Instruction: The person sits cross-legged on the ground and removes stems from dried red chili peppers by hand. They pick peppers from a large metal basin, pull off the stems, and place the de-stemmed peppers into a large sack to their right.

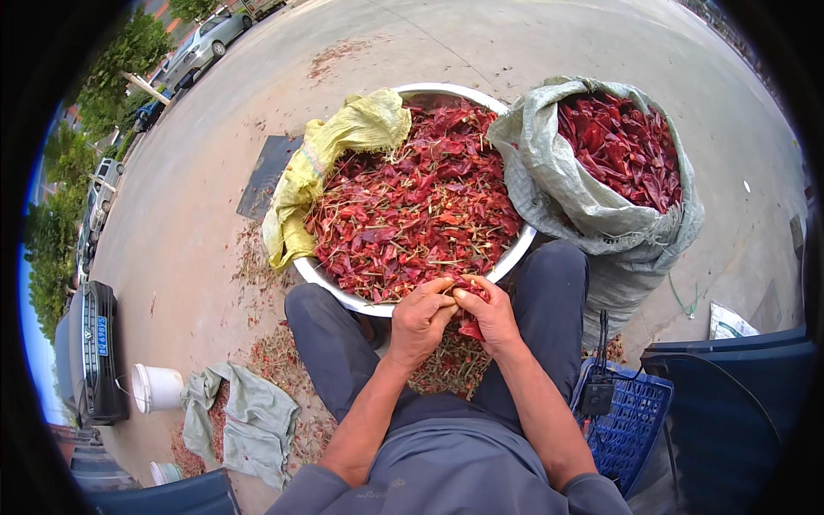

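Observation:
Both hands meet over the near rim of a wide metal basin [520, 251] heaped with dried red chili peppers [421, 210] and pale stems. My left hand [421, 322] is closed in a pinch, its thumb and fingertips against the other hand's. My right hand [489, 316] grips a dark red chili pepper [470, 328], part of which hangs below the fingers. What exactly lies between the left fingertips is hidden. A yellow woven sack [313, 163] drapes over the basin's left rim. To the right stands a grey-white woven sack [549, 163], open at the top and full of red chili pieces [622, 150].
Stem scraps [451, 365] litter the ground between my legs. At lower left are a white bucket [157, 388] and a greenish sack [249, 421]. A blue plastic crate [631, 421] stands by my right side. Farther left, a dark car [93, 352] is parked.

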Demonstrator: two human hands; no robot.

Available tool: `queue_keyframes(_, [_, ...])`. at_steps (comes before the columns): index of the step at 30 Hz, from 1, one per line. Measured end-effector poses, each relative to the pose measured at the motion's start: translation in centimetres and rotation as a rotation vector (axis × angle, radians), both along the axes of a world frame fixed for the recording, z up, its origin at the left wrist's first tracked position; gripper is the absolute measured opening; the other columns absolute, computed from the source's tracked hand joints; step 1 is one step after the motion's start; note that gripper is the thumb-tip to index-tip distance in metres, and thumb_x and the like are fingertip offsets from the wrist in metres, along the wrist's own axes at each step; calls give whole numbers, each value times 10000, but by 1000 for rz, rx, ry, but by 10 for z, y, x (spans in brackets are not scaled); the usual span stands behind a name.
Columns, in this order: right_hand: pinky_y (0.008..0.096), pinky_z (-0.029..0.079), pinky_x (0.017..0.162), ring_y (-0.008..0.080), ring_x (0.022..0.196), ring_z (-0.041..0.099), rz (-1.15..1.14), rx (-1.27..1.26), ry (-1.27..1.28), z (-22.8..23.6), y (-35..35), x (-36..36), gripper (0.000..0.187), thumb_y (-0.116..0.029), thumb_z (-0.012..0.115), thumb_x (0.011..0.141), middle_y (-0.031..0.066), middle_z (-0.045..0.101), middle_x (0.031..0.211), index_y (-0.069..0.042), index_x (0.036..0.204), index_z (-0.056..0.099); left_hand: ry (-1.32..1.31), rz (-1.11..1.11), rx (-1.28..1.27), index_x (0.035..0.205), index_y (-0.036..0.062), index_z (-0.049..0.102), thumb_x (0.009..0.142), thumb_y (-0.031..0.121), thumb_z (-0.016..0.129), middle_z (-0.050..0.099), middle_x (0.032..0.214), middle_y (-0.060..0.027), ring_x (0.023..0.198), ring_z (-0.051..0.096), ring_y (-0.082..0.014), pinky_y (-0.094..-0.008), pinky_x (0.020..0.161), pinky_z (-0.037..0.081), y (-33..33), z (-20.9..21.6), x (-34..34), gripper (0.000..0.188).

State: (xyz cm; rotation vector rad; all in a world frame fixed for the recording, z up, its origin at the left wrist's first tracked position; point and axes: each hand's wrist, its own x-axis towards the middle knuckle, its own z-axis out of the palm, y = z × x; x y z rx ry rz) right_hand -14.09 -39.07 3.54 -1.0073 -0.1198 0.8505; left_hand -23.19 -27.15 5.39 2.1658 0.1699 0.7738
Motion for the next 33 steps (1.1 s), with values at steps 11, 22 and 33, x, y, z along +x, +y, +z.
queue_keyframes(11, [216, 462, 553, 70, 642, 571, 178, -55, -119, -3, -1, -8, 226, -165, 653, 915, 21, 628, 793, -27, 1092, 628, 58, 181, -439, 1116, -5, 623, 900, -11, 665, 692, 958, -89, 864, 662, -137, -271, 753, 538, 0, -1, -9, 219])
queue_keyframes(22, [215, 441, 521, 60, 589, 540, 330, 59, 110, -1, -19, -20, 168, -159, 635, 935, 16, 613, 768, -28, 1038, 612, 104, 46, -966, 1053, -12, 621, 917, -14, 638, 672, 910, -64, 783, 643, -126, -254, 702, 514, -1, -14, -34, 137])
queue_keyframes(33, [215, 398, 482, 65, 522, 460, 446, 215, 194, 4, -29, -29, 172, -176, 637, 923, 35, 559, 708, -36, 1008, 586, -28, 41, -1437, 1050, 7, 591, 930, -23, 633, 664, 892, -74, 735, 641, -130, -263, 684, 552, -4, 7, -30, 131])
